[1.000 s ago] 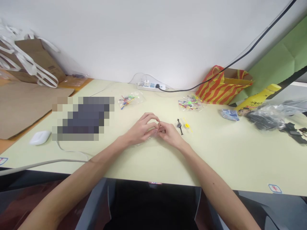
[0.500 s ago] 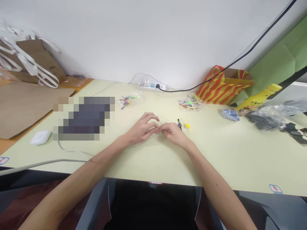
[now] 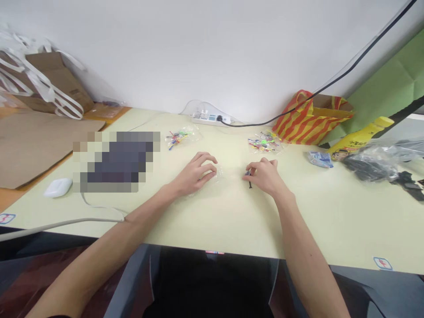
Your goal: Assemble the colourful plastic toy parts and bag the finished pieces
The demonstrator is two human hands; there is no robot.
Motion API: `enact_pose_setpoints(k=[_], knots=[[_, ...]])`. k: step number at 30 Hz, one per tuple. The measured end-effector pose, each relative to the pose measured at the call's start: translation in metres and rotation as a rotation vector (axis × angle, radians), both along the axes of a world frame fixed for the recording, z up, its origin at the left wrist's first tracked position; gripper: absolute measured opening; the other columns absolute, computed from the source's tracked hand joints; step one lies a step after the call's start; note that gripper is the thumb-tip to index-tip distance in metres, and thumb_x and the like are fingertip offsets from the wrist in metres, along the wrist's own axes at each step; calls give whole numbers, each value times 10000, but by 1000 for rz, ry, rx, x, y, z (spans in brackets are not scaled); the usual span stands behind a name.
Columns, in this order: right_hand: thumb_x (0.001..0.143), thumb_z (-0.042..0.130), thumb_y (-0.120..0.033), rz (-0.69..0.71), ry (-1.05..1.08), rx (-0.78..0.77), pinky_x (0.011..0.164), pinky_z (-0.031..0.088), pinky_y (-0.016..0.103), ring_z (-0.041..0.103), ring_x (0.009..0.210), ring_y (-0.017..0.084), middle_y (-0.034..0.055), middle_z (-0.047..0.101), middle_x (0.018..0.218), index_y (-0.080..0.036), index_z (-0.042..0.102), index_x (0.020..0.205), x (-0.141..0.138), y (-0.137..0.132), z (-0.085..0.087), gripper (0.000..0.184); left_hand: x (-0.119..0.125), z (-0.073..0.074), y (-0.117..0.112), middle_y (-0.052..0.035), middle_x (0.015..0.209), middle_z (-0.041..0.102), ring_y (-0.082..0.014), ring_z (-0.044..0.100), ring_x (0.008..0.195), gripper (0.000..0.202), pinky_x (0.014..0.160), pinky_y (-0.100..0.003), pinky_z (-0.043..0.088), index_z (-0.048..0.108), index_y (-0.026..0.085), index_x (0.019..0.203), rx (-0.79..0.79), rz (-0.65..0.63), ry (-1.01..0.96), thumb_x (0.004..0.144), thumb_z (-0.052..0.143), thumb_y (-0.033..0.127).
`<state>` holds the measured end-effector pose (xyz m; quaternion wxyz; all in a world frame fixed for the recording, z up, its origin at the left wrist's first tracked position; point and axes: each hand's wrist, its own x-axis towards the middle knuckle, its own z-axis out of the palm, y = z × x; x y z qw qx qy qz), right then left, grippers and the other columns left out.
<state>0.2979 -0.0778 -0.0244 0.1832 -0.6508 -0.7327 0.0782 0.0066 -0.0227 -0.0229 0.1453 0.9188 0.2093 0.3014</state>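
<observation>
My left hand (image 3: 198, 173) rests on a crumpled clear plastic bag (image 3: 218, 173), its fingers curved and the edge of the bag between thumb and index finger. The bag spreads partly beneath that hand, and what lies inside it is hidden. To the right, my right hand (image 3: 265, 176) pinches a small black piece like a toy watch (image 3: 250, 184) just above or on the table; its narrow lower end sticks out below the fingertips. The rest of the piece is covered by my fingers.
Two clear packets of colourful small pieces, a left one (image 3: 179, 138) and a right one (image 3: 264, 142), lie farther back. Behind them is a power strip (image 3: 211, 118). A striped bag (image 3: 308, 117) and yellow bottle (image 3: 362, 138) stand right. A white case (image 3: 58, 187) lies left.
My right hand has left the bag and my left hand, moved right, and taken hold of the black piece. The yellow piece beside it is now hidden behind that hand. My left hand has barely moved.
</observation>
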Motion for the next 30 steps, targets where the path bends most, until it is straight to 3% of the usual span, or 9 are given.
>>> enact_pose_setpoints(k=[5,10,14,18,21,25,30], knots=[[863,696,-261,96,175,33,931,317,434,596,971,259,16,750,921,-239,704,870,-12,-1,7,25,0,1,-1,-105,1229,603,-257,471,1238,126,1075,-475,424,634,215,993,3,-1,6,1011,510,229],[916,579,-212,226,421,98,898,439,351,645,940,208,19,737,974,-234,672,878,-23,-2,11,102,2,0,-2,-102,1235,605,-258,472,1239,126,1068,-470,425,634,220,996,11,-7,3,1012,509,230],[951,574,-302,151,307,98,835,442,355,616,881,219,43,713,915,-223,662,913,-23,-2,11,125,3,0,-2,-103,1226,613,-260,479,1235,118,1064,-474,429,636,222,988,4,-9,-4,1005,519,223],[935,621,-381,130,291,-63,725,446,314,594,774,183,30,696,934,-228,660,1035,-7,-1,8,187,2,0,-1,-108,1219,616,-262,482,1238,117,1073,-480,429,641,220,983,-3,-3,-15,1002,526,223],[873,666,-255,126,157,-140,753,435,313,607,856,200,42,705,974,-225,683,1020,4,2,2,151,1,0,0,-107,1216,618,-260,486,1232,120,1071,-479,431,643,221,981,-9,4,-20,1003,525,227],[833,603,-115,126,6,-142,782,408,325,607,914,229,57,714,901,-212,698,861,7,7,-8,139,0,0,1,-107,1220,617,-260,481,1238,128,1074,-483,431,643,221,984,-11,11,-11,1006,518,236],[818,538,-92,89,44,-57,759,403,328,608,872,229,58,713,847,-207,662,782,4,7,-8,173,0,0,0,-113,1217,618,-265,483,1237,139,1074,-500,435,650,220,990,-9,8,-15,1008,515,249]])
